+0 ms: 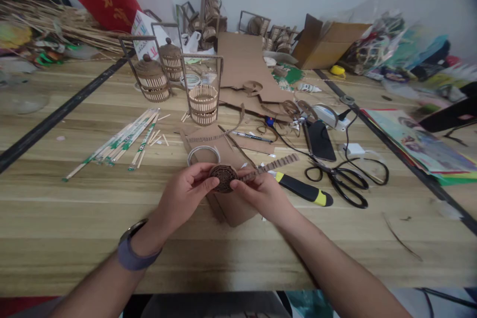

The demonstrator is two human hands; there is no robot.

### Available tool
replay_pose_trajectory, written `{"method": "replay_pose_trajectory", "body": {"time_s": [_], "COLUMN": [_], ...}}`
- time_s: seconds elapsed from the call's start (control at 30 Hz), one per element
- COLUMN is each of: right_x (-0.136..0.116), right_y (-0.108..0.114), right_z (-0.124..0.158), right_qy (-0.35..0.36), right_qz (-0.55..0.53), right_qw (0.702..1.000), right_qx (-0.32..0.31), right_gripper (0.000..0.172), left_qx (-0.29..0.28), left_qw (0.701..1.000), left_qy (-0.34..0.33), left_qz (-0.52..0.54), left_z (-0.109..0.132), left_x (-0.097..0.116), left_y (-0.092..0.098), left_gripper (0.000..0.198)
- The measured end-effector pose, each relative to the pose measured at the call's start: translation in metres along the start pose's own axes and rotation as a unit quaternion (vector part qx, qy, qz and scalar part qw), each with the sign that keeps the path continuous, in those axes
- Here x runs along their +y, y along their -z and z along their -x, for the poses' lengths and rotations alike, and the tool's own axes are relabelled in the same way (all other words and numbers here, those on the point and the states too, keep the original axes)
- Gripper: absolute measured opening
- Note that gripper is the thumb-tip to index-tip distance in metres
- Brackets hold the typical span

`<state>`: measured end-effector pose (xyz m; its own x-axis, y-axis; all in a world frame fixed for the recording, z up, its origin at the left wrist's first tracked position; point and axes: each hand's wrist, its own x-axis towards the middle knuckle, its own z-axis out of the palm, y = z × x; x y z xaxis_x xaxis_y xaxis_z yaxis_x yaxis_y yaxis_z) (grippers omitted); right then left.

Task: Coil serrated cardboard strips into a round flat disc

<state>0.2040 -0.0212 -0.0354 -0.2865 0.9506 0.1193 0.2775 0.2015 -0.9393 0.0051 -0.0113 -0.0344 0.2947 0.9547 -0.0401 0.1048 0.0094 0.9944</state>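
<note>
Cluttered wooden table [74, 218], lower centre: coiled corrugated disc [223, 178] held just above a cardboard sheet [236, 211], pinched at its left edge by fingers of left hand [182, 194] and at its right edge by fingers of right hand [263, 194], both grasping. Looks mostly wound, with loose strip tail [278, 164] trailing up-right unrolled. Right of that yellow-black knife [303, 190] and scissors [341, 179]; wrapped chopsticks [126, 141] at left, finished slatted baskets [203, 104] upper centre.

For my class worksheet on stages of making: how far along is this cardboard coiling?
Done: two lidded baskets stand at the back; the coiled disc is already thick. In hand: left hand and right hand pinch it. Left: its strip tail lies unwound, and a third basket has no lid.
</note>
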Motion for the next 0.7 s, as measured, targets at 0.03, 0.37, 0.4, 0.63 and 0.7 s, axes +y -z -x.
{"method": "replay_pose_trajectory", "body": {"time_s": [0.03, 0.37, 0.4, 0.63, 0.7], "right_x": [0.000, 0.003, 0.003, 0.002, 0.003], "right_y": [0.000, 0.001, 0.001, -0.007, -0.009], "right_z": [0.000, -0.001, -0.002, 0.000, 0.001], "right_qy": [-0.008, -0.025, -0.029, -0.028, -0.044], "right_qz": [-0.006, -0.009, -0.007, -0.023, -0.033], "right_qw": [1.000, 0.999, 0.999, 0.998, 0.997], "right_qx": [-0.006, -0.033, -0.032, -0.048, -0.047], "right_gripper": [0.030, 0.036, 0.037, 0.032, 0.029], "left_qx": [0.002, -0.001, 0.001, -0.004, -0.020], "left_qw": [1.000, 0.999, 0.999, 0.999, 0.999], "left_qy": [0.004, 0.031, 0.027, 0.032, 0.041], "left_qz": [0.004, 0.041, 0.038, 0.035, 0.018], "left_z": [0.000, -0.002, -0.002, -0.003, -0.003], "left_x": [-0.001, -0.006, -0.007, -0.007, -0.008], "left_y": [0.000, -0.003, -0.003, -0.004, -0.004], "left_gripper": [0.032, 0.030, 0.030, 0.037, 0.027]}}
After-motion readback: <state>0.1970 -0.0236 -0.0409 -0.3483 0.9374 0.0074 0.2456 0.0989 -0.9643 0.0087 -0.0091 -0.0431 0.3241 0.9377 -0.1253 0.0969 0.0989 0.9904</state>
